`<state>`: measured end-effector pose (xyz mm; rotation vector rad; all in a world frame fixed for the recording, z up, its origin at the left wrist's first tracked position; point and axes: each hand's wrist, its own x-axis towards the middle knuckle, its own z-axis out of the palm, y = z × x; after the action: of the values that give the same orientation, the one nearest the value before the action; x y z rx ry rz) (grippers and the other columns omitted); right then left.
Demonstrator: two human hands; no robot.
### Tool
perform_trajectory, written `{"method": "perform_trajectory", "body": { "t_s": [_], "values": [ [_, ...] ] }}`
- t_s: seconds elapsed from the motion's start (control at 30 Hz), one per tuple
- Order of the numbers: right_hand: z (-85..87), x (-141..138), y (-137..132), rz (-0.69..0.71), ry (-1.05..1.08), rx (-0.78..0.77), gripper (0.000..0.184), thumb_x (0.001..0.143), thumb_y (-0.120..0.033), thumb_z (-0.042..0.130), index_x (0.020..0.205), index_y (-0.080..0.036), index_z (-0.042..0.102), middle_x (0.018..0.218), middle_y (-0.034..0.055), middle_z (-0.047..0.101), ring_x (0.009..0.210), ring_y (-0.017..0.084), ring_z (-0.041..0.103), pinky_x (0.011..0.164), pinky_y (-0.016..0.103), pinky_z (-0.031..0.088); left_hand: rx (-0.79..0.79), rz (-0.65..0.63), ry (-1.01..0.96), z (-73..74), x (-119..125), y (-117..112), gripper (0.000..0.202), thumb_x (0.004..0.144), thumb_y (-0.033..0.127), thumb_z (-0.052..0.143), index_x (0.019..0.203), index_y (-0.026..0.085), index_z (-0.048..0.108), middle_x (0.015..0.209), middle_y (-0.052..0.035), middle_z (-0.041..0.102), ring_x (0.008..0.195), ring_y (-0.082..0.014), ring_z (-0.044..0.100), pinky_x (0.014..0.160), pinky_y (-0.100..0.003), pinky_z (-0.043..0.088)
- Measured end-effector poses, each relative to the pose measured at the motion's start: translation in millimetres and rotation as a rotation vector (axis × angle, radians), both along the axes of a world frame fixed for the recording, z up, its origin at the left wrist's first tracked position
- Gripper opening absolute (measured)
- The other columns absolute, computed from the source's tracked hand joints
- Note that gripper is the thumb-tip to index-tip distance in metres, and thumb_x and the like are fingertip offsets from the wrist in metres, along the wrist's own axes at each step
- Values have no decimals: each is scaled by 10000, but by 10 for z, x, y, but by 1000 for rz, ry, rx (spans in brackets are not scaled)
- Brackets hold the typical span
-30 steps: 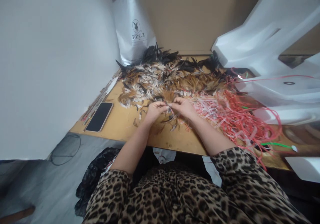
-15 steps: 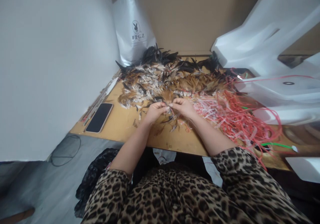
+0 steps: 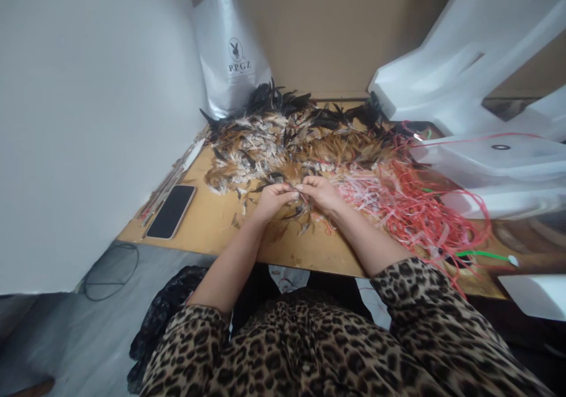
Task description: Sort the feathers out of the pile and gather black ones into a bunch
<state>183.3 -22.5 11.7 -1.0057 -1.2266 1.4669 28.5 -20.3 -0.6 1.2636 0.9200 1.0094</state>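
Observation:
My left hand [image 3: 275, 200] and my right hand [image 3: 322, 193] meet over the front middle of the table, thumbs and fingertips pinched together. Between them they grip a small tuft of feathers [image 3: 289, 171], whose brown tips fan out just beyond the fingers. The stems at the fingertips are too small to make out. Below the hands, a few loose dark feathers [image 3: 304, 215] lie on the wood. Behind them spreads a large heap of brown, white and black feathers [image 3: 265, 140]. To the right of my right hand is a tangle of red and pink plastic strips [image 3: 411, 208].
A phone [image 3: 171, 211] lies at the table's left, beside thin sticks [image 3: 165, 179] along the white wall. A silver-white bag [image 3: 230, 55] stands behind the feathers. White moulded pieces [image 3: 469, 61] crowd the right side. A green tie [image 3: 484, 255] is at the right edge.
The whole view has shifted slightly, so things sit a little further left. Both hands keep their pinch in nearly the same place over the table.

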Motion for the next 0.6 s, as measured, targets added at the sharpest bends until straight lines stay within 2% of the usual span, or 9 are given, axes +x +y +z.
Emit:
{"method": "perform_trajectory", "body": {
  "t_s": [0.13, 0.4, 0.5, 0.6],
  "values": [
    [-11, -12, -2, -38, -49, 21, 356, 588, -442, 715, 566, -164, 494, 446, -54, 491, 406, 57, 384, 439, 206, 280, 26, 12, 59, -20, -10, 13, 255, 571, 338, 735, 687, 128, 649, 571, 10, 582, 508, -66, 476, 554, -215, 402],
    [-107, 61, 67, 66, -14, -39, 349, 583, -432, 716, 570, -166, 490, 420, -60, 472, 388, 64, 385, 432, 208, 272, 262, 81, 209, -58, -1, 38, 163, 600, 284, 701, 620, 133, 644, 622, -9, 617, 581, -100, 524, 605, -229, 417],
    [-60, 59, 69, -5, -41, -2, 346, 558, -431, 726, 623, -167, 513, 486, -55, 511, 421, 67, 411, 451, 211, 297, 230, 78, 220, -56, 32, 20, 154, 610, 275, 689, 634, 129, 644, 616, -10, 623, 555, -97, 516, 584, -230, 415],
    [59, 60, 29, -61, -133, 58, 366, 540, -447, 729, 589, -161, 506, 506, -50, 503, 445, 64, 403, 462, 212, 306, 183, 73, 183, -54, 61, -2, 176, 589, 274, 705, 659, 122, 652, 643, -22, 640, 573, -102, 535, 613, -242, 435]
  ]
}}
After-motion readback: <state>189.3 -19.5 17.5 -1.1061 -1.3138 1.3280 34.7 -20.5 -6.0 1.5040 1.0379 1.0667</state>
